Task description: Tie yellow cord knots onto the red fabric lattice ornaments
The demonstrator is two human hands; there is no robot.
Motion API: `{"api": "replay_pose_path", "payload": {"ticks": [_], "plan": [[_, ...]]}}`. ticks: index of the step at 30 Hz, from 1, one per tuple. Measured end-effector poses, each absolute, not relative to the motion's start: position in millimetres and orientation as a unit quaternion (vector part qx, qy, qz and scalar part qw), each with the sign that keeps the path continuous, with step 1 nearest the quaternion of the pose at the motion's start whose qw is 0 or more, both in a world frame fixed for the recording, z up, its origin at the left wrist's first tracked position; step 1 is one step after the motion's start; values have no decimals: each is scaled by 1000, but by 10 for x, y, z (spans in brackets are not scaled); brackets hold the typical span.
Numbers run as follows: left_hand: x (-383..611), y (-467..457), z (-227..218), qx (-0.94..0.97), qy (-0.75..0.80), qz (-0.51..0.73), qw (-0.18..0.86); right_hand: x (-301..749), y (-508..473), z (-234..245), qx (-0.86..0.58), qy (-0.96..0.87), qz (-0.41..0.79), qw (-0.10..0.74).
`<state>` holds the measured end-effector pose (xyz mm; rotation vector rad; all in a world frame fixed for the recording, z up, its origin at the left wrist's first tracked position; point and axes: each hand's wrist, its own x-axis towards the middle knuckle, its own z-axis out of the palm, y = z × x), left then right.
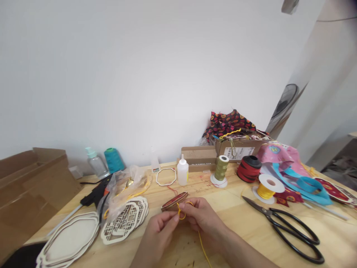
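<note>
Both my hands meet low in the middle of the wooden table. My left hand pinches a thin yellow cord that forms a small loop. My right hand is closed on the same cord beside a small red and wood ornament piece, whose edge it touches. The cord's loose end trails down toward me.
Black scissors lie at right. Spools of yellow, olive, red and teal thread, a glue bottle, lattice wood cutouts, oval frames, a glue gun, and cardboard boxes surround them.
</note>
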<state>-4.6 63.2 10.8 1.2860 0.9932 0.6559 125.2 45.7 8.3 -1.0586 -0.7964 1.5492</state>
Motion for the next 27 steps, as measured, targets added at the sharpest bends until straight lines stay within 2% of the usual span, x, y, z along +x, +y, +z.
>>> {"api": "replay_pose_path", "payload": {"ticks": [4, 14, 21, 27], "plan": [[-41, 627, 118, 555, 443, 284, 644, 1270, 452, 73, -437, -324, 647, 534], [-79, 636, 135, 633, 404, 341, 566, 1231, 464, 74, -452, -326, 629, 542], [-37, 633, 24, 569, 417, 291, 646, 1272, 435, 110, -414, -288, 687, 523], [-60, 626, 48, 551, 428, 310, 646, 1293, 412, 156, -390, -270, 714, 515]]}}
